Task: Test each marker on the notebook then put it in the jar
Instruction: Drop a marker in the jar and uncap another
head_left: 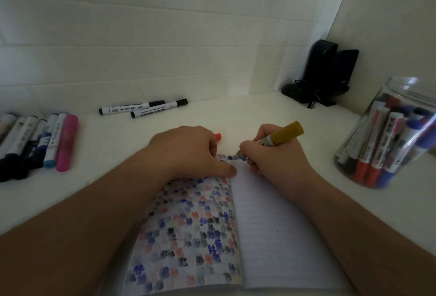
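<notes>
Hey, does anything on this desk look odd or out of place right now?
The marker in the right hand has a mustard-yellow end, yet the fresh mark at its tip on the notebook looks blue. Nothing looks spilled or damaged.
</notes>
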